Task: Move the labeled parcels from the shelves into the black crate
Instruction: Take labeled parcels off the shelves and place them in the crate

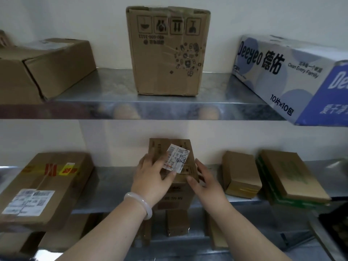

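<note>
At the centre of the middle shelf [113,182], the small labelled parcel [162,146] is clasped from both sides, the left hand [150,178] curling round its left edge and the right hand [205,183] laying near-straight fingers against its right, likely steadying it for lifting out.

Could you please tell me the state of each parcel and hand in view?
labeled parcel: upright, between both hands.
left hand: grips the parcel's left edge.
right hand: fingers straight, touching its right side.
tall cardboard box: upside down, taped shut.
Deeyeo box: juts past the front of the upper shelf.
</note>
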Demonstrator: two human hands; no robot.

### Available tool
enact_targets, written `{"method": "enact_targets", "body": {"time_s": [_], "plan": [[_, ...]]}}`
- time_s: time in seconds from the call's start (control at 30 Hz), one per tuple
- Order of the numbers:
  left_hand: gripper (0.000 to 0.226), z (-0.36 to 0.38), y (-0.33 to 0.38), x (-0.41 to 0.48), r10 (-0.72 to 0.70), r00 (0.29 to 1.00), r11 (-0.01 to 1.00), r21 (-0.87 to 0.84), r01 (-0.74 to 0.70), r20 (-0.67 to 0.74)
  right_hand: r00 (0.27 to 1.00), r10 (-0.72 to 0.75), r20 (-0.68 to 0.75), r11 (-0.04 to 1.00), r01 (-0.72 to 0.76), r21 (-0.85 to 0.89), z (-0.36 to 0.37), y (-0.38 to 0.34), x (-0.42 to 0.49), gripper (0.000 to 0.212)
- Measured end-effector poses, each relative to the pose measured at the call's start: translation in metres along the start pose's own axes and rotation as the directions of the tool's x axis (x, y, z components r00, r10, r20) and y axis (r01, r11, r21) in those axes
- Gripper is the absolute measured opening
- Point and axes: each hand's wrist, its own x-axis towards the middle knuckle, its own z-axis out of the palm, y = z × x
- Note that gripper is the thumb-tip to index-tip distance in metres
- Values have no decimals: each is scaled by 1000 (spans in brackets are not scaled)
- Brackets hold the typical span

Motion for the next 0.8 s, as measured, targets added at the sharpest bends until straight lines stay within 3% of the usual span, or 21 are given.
{"method": "enact_targets", "body": {"time_s": [0.07, 0.17, 0.33, 0.47, 0.53, 0.63, 0.8], "plan": [[64, -2, 14, 7, 73, 996, 984, 161, -79, 46, 1000, 10, -21, 999, -11, -53, -8, -4, 2, 63], [63, -1, 36, 17, 153, 984, 958, 233, -170, 86, 997, -6, -79, 993, -4, -122, -23, 0, 8, 66], [69, 19, 84, 17, 311, 924, 940, 71, -334, 224, 980, 18, -196, 998, -29, -54, -52, 27, 1, 71], [67, 51, 122, 16, 408, 869, 905, 3, -426, 282, 952, -3, -306, 993, -33, -112, -94, 53, 4, 56], [67, 75, 130, 20, 388, 859, 911, -1, -412, 333, 931, 62, -361, 983, -119, -137, -115, 66, 9, 65], [66, 113, 135, 28, 274, 874, 957, -21, -290, 401, 941, 145, -306, 957, -211, -196, -137, 83, 15, 71], [67, 160, 154, 47, 89, 930, 995, 11, -100, 356, 951, 208, -228, 937, -261, -232, -173, 106, 40, 76]]}}
